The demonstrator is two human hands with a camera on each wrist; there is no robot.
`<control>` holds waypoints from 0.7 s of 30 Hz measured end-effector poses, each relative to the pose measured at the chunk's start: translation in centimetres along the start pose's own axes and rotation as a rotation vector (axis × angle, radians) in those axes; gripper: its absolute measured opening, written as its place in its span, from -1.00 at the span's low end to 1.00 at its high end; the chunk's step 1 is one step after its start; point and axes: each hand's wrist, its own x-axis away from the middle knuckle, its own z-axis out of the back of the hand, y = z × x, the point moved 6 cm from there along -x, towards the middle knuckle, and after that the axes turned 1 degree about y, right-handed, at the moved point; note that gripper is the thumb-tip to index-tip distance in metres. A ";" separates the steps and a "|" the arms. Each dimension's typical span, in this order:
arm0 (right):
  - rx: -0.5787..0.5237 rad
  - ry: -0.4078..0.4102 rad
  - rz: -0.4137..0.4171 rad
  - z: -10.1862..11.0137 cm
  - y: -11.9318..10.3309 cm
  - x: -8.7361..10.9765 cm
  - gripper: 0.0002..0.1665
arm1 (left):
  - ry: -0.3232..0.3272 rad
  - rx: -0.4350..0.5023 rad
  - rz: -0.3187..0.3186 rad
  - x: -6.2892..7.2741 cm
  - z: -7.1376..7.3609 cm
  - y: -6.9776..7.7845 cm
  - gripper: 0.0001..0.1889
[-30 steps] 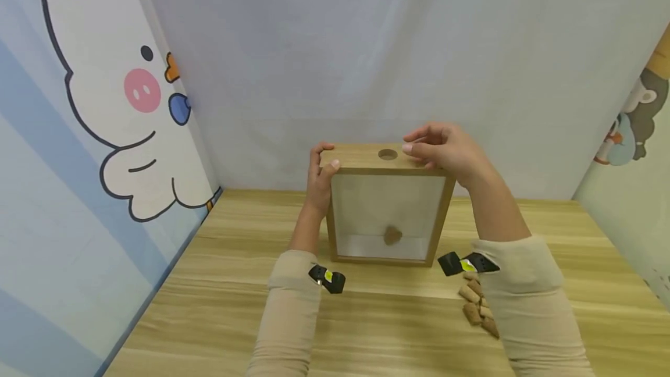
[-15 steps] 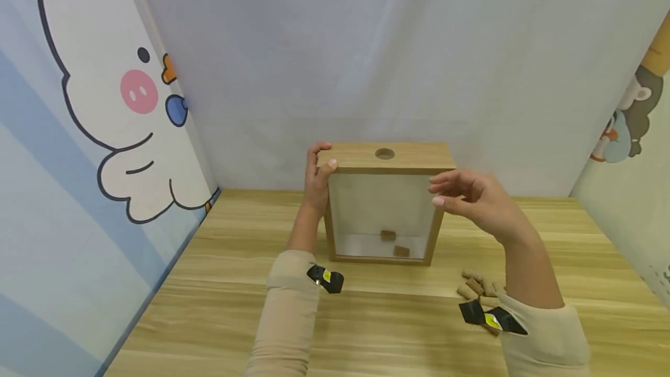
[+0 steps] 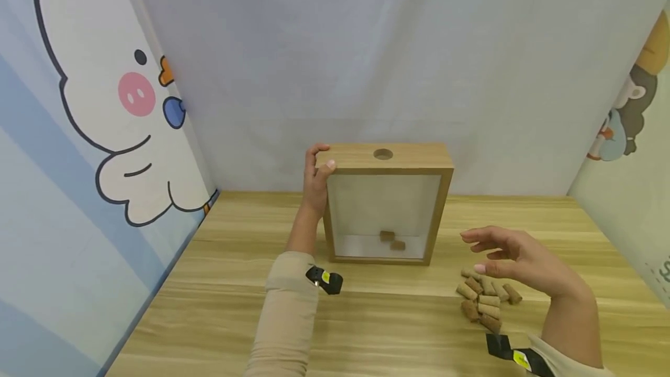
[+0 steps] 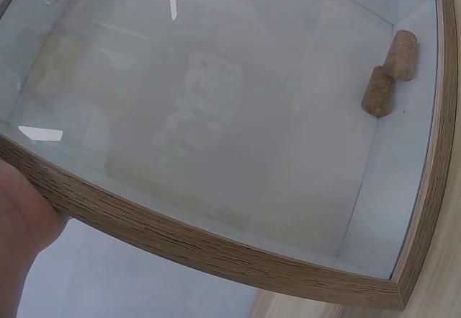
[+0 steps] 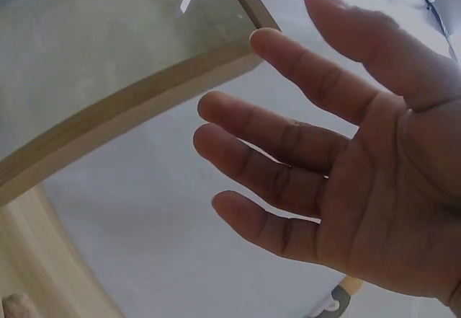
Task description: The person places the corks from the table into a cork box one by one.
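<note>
A wooden-framed shadow box [image 3: 384,208] with a clear front stands upright on the table, a round hole [image 3: 383,154] in its top. My left hand [image 3: 316,182] grips its upper left corner, thumb at the front edge and fingers round behind. Inside, two wine corks [image 4: 389,73] lie on the box's floor, touching in the left wrist view. My right hand [image 3: 523,260] holds nothing; its fingers are spread and slightly bent in the right wrist view, palm [image 5: 382,195] showing. It hovers just above and beside a loose pile of corks [image 3: 487,301] right of the box.
The wood-grain table [image 3: 251,307] runs back to a pale curtain [image 3: 366,63]. A cartoon-printed panel [image 3: 120,103] stands at the left, another printed panel [image 3: 628,191] at the right. Black wrist cameras [image 3: 324,280] sit on both sleeves.
My right hand has left the top of the box and come down right toward the cork pile. A falling cork has come to rest near the other one. The left hand keeps its grip.
</note>
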 end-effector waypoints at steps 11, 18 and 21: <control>-0.123 0.038 -0.193 0.3 5.1 5.2 -0.48 | 0.009 -0.013 -0.022 -0.2 0.4 -1.2 -0.43; -0.151 0.101 -0.333 0.4 8.2 8.1 -0.47 | -0.010 -0.011 -0.017 -0.1 0.3 -1.1 -0.45; -0.194 0.131 -0.395 0.6 9.9 9.0 -0.45 | -0.019 -0.005 -0.018 -0.1 0.2 -0.8 -0.46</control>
